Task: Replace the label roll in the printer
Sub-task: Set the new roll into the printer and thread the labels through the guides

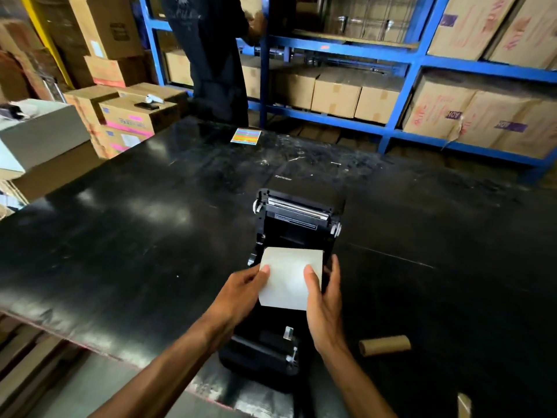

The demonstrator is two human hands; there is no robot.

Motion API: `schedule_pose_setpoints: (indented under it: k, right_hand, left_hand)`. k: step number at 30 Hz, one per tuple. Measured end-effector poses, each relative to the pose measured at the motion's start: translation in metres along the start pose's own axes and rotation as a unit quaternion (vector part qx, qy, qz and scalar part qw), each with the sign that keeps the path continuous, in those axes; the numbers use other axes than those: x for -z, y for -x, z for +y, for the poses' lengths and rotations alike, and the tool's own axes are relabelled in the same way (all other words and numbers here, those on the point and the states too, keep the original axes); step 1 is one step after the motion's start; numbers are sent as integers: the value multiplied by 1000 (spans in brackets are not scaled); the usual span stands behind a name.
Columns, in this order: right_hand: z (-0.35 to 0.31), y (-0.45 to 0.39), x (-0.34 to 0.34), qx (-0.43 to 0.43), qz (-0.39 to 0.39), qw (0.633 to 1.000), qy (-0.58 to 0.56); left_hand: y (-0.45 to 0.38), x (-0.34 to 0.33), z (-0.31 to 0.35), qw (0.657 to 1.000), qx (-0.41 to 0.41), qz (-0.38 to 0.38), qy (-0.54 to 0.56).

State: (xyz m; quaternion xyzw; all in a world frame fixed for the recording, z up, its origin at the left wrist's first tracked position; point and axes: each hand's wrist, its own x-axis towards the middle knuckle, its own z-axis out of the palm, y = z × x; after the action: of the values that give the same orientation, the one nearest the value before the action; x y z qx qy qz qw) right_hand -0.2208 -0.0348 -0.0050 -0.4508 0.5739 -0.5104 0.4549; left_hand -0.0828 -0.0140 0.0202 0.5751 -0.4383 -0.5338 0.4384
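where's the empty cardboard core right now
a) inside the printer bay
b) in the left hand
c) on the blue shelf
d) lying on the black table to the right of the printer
d, the brown cardboard core lies on its side on the black table, right of the open printer and clear of both hands, which hold the white label roll over the printer.

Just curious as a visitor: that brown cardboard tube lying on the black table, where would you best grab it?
Grip the brown cardboard tube around its middle, coming from above. It lies on its side on the black table with space around it, so fingers can close across its round sides.
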Motion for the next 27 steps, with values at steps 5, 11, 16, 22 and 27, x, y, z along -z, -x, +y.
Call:
schedule_pose_setpoints:
  k: [5, 11, 16, 22, 27]
  right_hand:
    - [11, -4, -32, 8, 11, 1000, 24]
    - [13, -21, -40, 29, -18, 994, 101]
    - [19, -21, -36, -4, -42, 982, 184]
    - [33, -18, -25, -14, -80, 961, 264]
    - [41, -20, -16, -26, -89, 955, 281]
  left_hand:
    - [-24, 36, -10, 998, 54, -30, -13]
    - [-39, 45, -17, 994, 85, -16, 65]
    - [-44, 47, -25, 995, 73, -56, 41]
    - [-54, 57, -29, 988, 30, -91, -120]
    - [-60, 52, -33, 980, -5, -82, -180]
